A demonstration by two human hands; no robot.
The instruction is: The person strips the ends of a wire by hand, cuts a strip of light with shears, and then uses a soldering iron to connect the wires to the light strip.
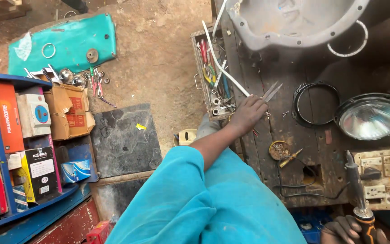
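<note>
Nearest us, at the bottom right, our right hand is closed around the orange-and-black handle of a soldering iron, a light, stiff tool best held by that handle, its metal tip pointing away over the dark wooden table. Farther off, our left arm stretches out, and the left hand lies palm down on thin, springy metal tweezers at the table's left edge, fingers curled over their near end.

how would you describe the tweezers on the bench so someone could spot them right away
Start at the dark wooden workbench and find the round glass headlamp with the black ring beside it. Left of that ring, the left hand rests on the bench, fingers on the tweezers. They are two thin, bare metal blades that fan out, unlike the white cable nearby.
</note>
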